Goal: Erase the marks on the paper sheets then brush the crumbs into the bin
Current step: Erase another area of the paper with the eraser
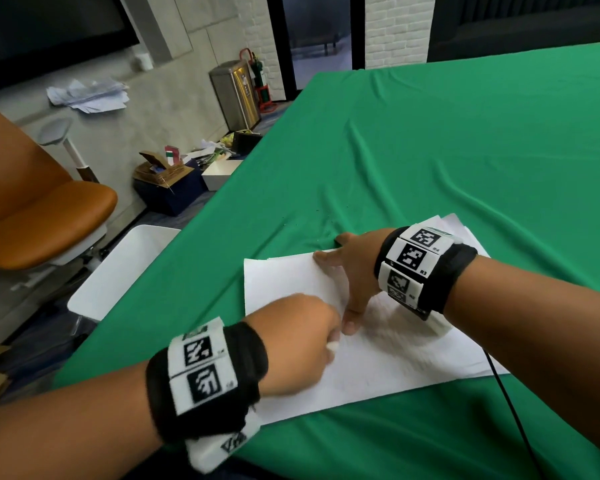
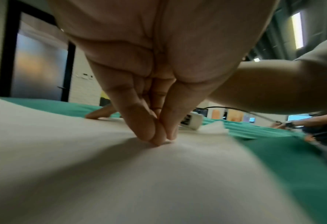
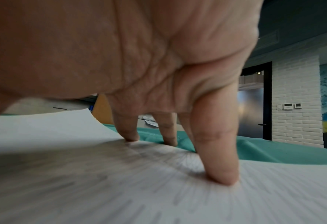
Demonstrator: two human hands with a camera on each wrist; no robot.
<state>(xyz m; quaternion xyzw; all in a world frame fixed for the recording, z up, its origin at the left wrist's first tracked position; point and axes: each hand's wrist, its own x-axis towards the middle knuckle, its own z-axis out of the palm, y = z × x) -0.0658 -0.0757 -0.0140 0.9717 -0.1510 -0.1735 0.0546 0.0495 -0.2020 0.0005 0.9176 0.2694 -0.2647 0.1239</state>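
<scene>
A loose stack of white paper sheets lies on the green cloth near the table's front edge, with faint grey marks on the top sheet. My left hand pinches a small white eraser, its tip down on the paper. In the left wrist view the fingertips of the left hand bunch together against the sheet. My right hand lies spread on the stack just beyond. Its straight fingers press the paper down.
A white bin stands on the floor against the table's left edge, level with the sheets. An orange chair is left of it, with boxes behind. A black cable runs off the front edge at the right.
</scene>
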